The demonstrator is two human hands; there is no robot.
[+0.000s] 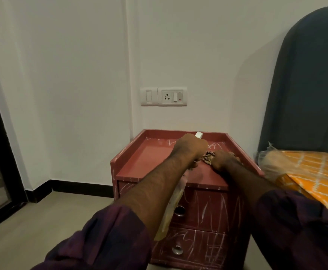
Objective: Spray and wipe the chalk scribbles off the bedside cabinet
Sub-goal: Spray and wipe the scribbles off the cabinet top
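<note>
Down in the lower middle of the frame, the left hand (190, 148) gripped a spray bottle (175, 199) over the red cabinet (149, 158). Just right of it, the right hand (224, 159) clutched a crumpled cloth (207, 157) against the cabinet top. Chalk scribbles (213, 209) covered the drawers.

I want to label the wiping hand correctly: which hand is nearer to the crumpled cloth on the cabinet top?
Right. The right hand holds the cloth itself; the left hand, gripping the spray bottle, is close beside the cloth, on its left.
</note>
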